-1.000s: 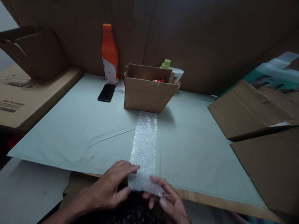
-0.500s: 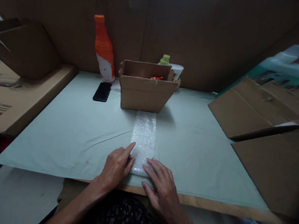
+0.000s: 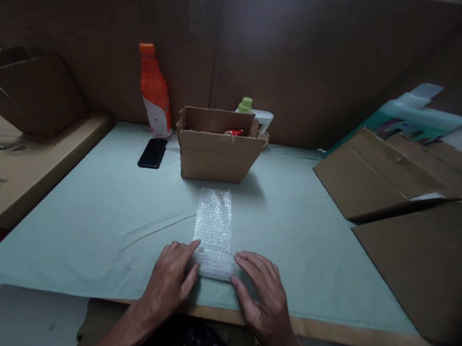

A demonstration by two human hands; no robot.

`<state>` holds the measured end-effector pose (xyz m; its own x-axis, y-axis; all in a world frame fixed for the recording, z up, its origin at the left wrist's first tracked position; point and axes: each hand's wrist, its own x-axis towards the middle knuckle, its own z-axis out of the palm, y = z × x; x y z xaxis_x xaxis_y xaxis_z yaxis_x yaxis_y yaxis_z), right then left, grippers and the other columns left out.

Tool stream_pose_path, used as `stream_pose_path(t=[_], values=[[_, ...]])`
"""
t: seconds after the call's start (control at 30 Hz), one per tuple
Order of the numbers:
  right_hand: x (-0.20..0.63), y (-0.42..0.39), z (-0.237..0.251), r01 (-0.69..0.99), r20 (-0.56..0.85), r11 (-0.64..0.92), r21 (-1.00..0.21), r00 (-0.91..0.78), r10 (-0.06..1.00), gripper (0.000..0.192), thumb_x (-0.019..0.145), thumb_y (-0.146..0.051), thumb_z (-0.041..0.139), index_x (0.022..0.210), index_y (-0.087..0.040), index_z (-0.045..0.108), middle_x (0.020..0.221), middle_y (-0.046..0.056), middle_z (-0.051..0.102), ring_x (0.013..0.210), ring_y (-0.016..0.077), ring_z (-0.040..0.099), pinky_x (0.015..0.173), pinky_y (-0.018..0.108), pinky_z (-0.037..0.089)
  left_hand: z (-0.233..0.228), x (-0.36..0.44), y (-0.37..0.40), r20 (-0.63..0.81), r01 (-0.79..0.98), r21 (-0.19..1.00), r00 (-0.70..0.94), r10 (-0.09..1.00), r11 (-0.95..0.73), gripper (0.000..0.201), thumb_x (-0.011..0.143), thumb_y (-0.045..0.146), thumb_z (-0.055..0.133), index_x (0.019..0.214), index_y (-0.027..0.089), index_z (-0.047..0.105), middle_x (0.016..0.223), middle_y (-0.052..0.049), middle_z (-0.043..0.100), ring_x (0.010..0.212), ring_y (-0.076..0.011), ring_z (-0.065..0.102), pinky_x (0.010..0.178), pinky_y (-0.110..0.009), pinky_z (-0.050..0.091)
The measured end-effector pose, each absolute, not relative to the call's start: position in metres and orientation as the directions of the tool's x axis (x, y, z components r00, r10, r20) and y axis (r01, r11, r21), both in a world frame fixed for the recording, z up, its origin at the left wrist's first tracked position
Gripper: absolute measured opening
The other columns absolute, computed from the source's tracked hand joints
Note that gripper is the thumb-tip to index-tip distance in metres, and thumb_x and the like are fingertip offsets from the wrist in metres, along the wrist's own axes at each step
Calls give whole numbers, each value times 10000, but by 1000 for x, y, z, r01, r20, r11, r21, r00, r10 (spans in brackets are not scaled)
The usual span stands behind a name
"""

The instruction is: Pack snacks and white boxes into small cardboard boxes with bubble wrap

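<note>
Head view shows a strip of bubble wrap [image 3: 213, 230] lying flat on the pale paper cover of the bench [image 3: 92, 226], running from just in front of the open box [image 3: 216, 145] back toward the person. Its near end is rolled or folded into a small thick bundle, and both hands sit on that bundle.

The wrap looks very light, soft and springy; it will likely crush a little under pressure, spring back when let go, and slide easily on the paper. The roll's two ends look like the best place to hold it, with fingers over the top so the turn does not loosen.

Left hand [image 3: 171, 282] lies palm down beside the roll's left end, fingers together and lightly curled, tips touching the wrap. Right hand [image 3: 264, 291] lies palm down at the right end, fingers loosely fanned, forefinger against the roll. Neither hand closes around anything; both press rather than pinch.

Behind the box stand an orange bottle [image 3: 153, 91] and a green-capped bottle [image 3: 245, 105]; a dark phone [image 3: 152, 153] lies just left of the box. Flattened cardboard [image 3: 377, 178] lies well off to the right.
</note>
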<state>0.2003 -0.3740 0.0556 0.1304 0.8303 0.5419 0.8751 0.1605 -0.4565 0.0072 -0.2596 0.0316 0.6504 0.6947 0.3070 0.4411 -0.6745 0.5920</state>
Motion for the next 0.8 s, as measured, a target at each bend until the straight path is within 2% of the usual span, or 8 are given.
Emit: stream_pose_path(t=[0.13, 0.2, 0.3, 0.37, 0.5, 0.6, 0.67, 0.8], values=[[197, -370, 49, 906, 442, 209, -368, -28, 896, 331, 901, -148, 600, 1220, -229, 626, 1189, 108, 708, 1122, 281, 642, 902, 467, 533, 29, 11, -253, 389, 446, 548, 614, 687, -708, 392, 927, 199, 546, 1318, 227, 543, 1154, -117, 632, 1041, -272, 596, 883, -452, 529], [195, -365, 48, 900, 408, 204, -384, -33, 912, 315, 909, -127, 567, 1200, -218, 646, 1155, 104, 724, 1101, 277, 652, 900, 476, 531, 32, 5, -257, 408, 377, 556, 652, 639, -741, 414, 914, 234, 592, 1325, 232, 538, 1226, -124, 615, 1127, -290, 572, 948, -475, 510], [195, -360, 51, 828, 338, 206, -521, -21, 941, 286, 931, -124, 547, 1170, -234, 660, 1002, 57, 754, 931, 229, 687, 820, 418, 552, 39, -7, -266, 384, 281, 588, 729, 567, -759, 455, 915, 196, 584, 1360, 237, 499, 1183, -103, 651, 1121, -276, 570, 966, -465, 499], [197, -361, 54, 784, 298, 206, -586, -28, 954, 268, 942, -164, 570, 1184, -247, 647, 990, 43, 756, 904, 218, 687, 799, 394, 558, 40, -12, -269, 357, 267, 625, 738, 573, -734, 468, 930, 136, 525, 1383, 242, 466, 1110, -83, 675, 1052, -247, 588, 920, -431, 514], [200, -366, 52, 854, 420, 200, -481, 24, 907, 323, 936, -199, 600, 1259, -212, 599, 1186, 113, 709, 1080, 266, 651, 880, 447, 539, 35, -5, -259, 333, 372, 612, 679, 654, -698, 422, 947, 167, 524, 1362, 232, 479, 990, -71, 673, 910, -238, 594, 805, -411, 529], [200, -363, 48, 900, 429, 224, -373, -47, 902, 355, 906, -174, 621, 1260, -195, 604, 1260, 139, 673, 1150, 302, 618, 912, 492, 519, 31, 3, -246, 386, 454, 542, 613, 689, -707, 379, 949, 199, 538, 1327, 206, 514, 1082, -107, 648, 985, -264, 590, 845, -447, 521], [199, -357, 46, 909, 399, 238, -341, -89, 913, 350, 894, -138, 606, 1239, -197, 620, 1247, 130, 686, 1156, 317, 615, 918, 516, 512, 33, 4, -245, 409, 425, 536, 626, 664, -730, 402, 935, 226, 570, 1332, 202, 512, 1190, -128, 614, 1083, -282, 569, 909, -472, 508], [201, -350, 51, 846, 339, 238, -477, -73, 938, 310, 920, -129, 566, 1209, -218, 632, 1079, 81, 746, 1054, 270, 658, 888, 468, 534, 44, -10, -257, 352, 311, 601, 724, 594, -736, 508, 915, 202, 586, 1402, 227, 446, 1185, -107, 624, 1103, -272, 550, 958, -477, 487]])
